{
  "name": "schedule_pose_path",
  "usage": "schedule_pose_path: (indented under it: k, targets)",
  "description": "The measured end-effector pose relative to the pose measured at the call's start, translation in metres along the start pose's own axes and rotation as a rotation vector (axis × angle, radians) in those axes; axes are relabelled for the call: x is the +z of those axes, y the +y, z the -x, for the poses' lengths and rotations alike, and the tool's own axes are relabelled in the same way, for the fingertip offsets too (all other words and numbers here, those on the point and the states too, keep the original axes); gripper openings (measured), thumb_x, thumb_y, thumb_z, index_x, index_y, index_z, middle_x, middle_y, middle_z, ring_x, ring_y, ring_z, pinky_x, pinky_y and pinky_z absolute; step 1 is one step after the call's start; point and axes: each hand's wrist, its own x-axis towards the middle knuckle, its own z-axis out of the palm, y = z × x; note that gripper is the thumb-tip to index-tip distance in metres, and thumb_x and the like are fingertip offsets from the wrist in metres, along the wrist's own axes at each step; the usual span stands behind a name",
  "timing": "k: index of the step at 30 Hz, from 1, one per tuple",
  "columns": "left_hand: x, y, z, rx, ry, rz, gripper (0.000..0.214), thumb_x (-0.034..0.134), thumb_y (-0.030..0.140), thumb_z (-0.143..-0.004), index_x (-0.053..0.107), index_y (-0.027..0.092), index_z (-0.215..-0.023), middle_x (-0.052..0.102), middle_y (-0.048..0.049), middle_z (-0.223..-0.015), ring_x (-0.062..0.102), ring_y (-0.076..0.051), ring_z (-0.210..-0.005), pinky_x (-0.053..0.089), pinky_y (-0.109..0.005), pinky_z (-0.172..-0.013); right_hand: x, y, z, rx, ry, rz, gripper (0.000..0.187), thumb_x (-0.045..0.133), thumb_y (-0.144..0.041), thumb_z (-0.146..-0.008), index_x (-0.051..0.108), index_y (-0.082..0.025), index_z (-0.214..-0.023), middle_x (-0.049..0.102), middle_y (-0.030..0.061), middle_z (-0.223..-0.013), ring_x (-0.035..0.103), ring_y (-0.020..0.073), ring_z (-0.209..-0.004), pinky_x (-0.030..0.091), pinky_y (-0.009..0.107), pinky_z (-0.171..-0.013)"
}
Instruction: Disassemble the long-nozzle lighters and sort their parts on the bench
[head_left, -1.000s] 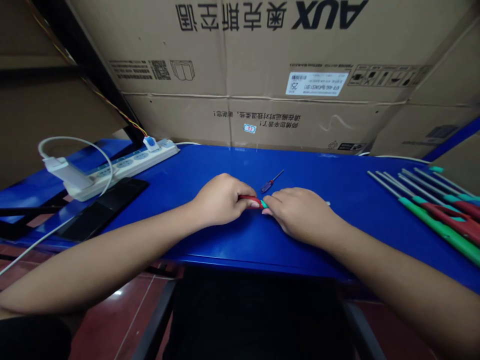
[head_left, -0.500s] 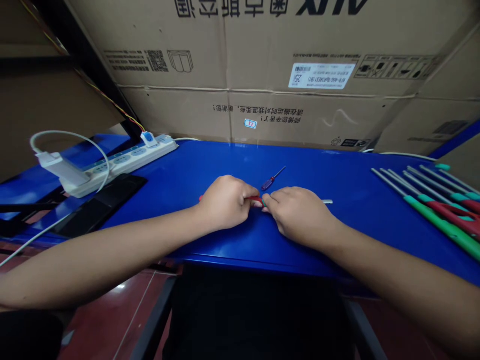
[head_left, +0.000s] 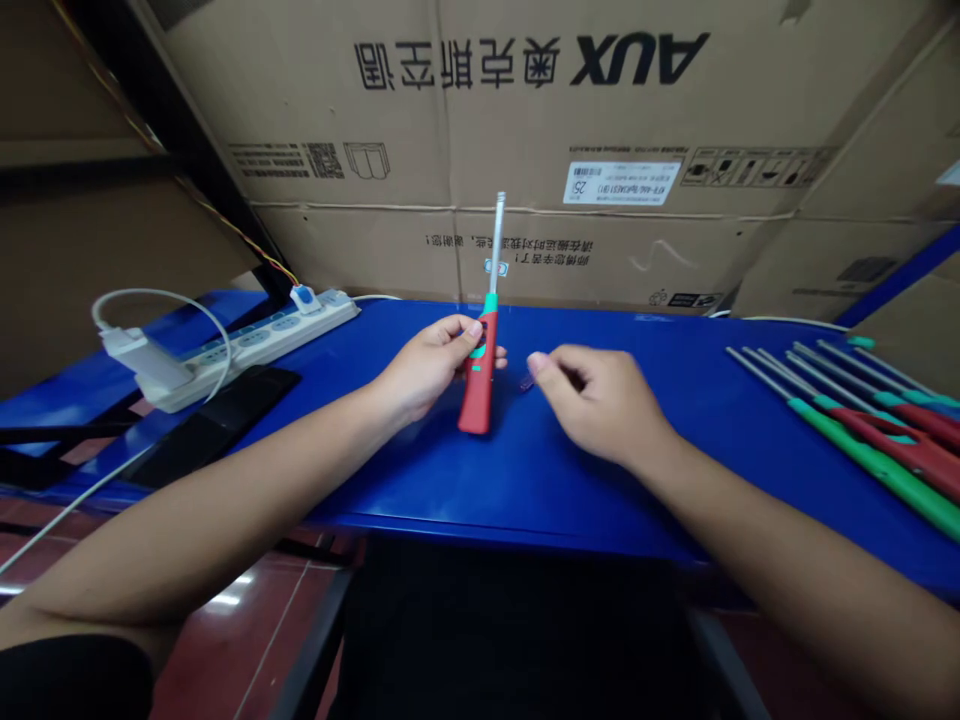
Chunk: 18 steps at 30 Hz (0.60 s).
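The light, stiff red-and-green utility lighter [head_left: 478, 385], best taken by its thick handle and not its thin metal nozzle, stands upright at frame centre, pinched by the fingers of the left hand [head_left: 427, 365], while the right hand [head_left: 592, 395] curls its fingers loosely, holding nothing visible, near a small screwdriver [head_left: 526, 381] on the blue table [head_left: 420, 490].

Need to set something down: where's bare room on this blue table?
Bare blue tabletop runs between the right hand and the row of lighters, and along the near edge. It's crowded at left, by the power strip and black pad, and around the red lighter in the left hand.
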Motion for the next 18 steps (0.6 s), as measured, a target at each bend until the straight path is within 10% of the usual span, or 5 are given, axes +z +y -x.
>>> schedule_pose_path:
  k: [4,10,14,18]
  targets:
    - [0.01,-0.002,0.007,0.035,-0.031,0.072,0.021,0.051,0.042,-0.099,0.042,0.022,-0.098,0.074,-0.0055,-0.096,0.073,-0.018,-0.094,0.059,-0.036,-0.085,0.018,-0.001,-0.003,0.024,-0.329,-0.087,0.048,0.049,-0.058,-0.091,0.061,-0.019,-0.067,0.058,-0.0012,-0.057,0.047,0.0112,-0.052,0.029,0.027,-0.052]
    - [-0.003,-0.004,0.003,0.158,-0.054,-0.185,0.025,0.056,0.042,-0.095,0.049,0.021,-0.106,0.073,-0.0077,-0.106,0.072,-0.017,-0.091,0.058,-0.028,-0.072,0.021,0.004,-0.003,-0.157,-0.297,0.196,0.041,0.048,-0.044,-0.092,0.066,-0.018,-0.066,0.065,0.0031,-0.063,0.05,0.0121,-0.055,0.025,0.028,-0.054]
    - [-0.021,0.012,0.007,0.1,-0.251,-0.709,0.032,0.053,0.044,-0.094,0.06,0.016,-0.081,0.069,-0.0024,-0.07,0.063,-0.011,-0.054,0.045,-0.022,-0.05,0.014,0.013,-0.004,-0.18,-0.299,0.435,0.037,0.047,-0.041,-0.092,0.072,-0.018,-0.079,0.073,0.0072,-0.076,0.061,0.0176,-0.063,0.024,0.029,-0.054]
    - [-0.022,0.029,0.021,0.541,-0.525,-0.984,0.037,0.059,0.039,-0.092,0.061,0.017,-0.063,0.059,0.0006,-0.055,0.053,-0.009,-0.051,0.04,-0.023,-0.055,0.009,0.015,-0.006,-0.278,-0.379,0.56,0.031,0.05,-0.037,-0.091,0.073,-0.018,-0.084,0.074,0.008,-0.079,0.065,0.0202,-0.068,0.028,0.029,-0.054]
